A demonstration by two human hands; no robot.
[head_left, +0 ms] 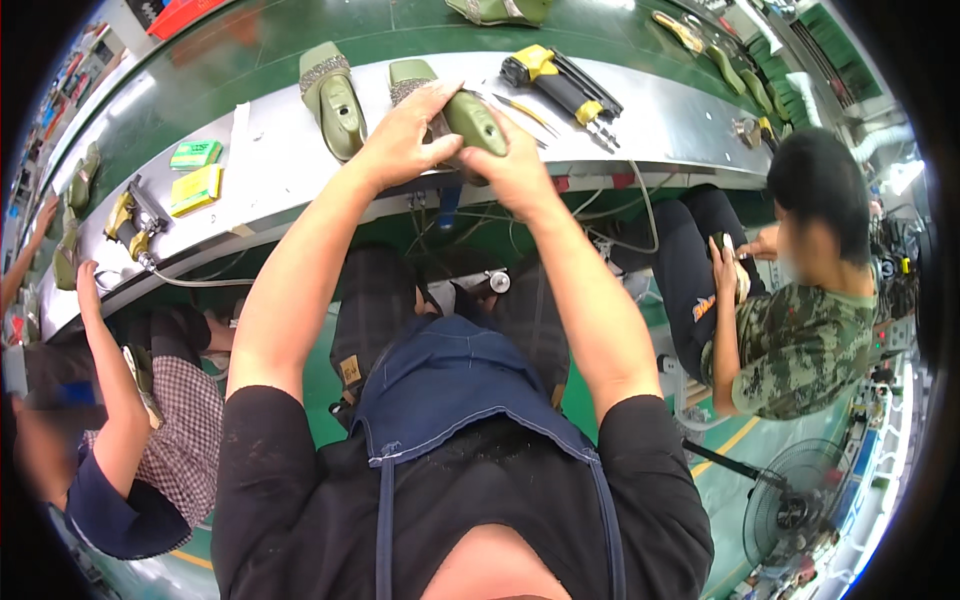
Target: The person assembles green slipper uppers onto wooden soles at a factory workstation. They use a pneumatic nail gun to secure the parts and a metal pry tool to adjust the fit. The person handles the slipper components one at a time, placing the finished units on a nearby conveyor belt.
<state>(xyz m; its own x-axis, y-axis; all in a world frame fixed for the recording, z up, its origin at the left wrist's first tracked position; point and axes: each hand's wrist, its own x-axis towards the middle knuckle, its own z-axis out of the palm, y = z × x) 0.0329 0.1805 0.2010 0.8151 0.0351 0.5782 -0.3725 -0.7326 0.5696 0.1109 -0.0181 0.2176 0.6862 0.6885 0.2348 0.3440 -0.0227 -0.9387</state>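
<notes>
On conveyor edge, both hands [455,140] clasp green sandal [470,115]; second sandal [332,100], nail gun [562,85] alongside.

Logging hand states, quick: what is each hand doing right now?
Left hand: closed on the olive green shoe.
Right hand: gripping the same shoe's near end.
</notes>
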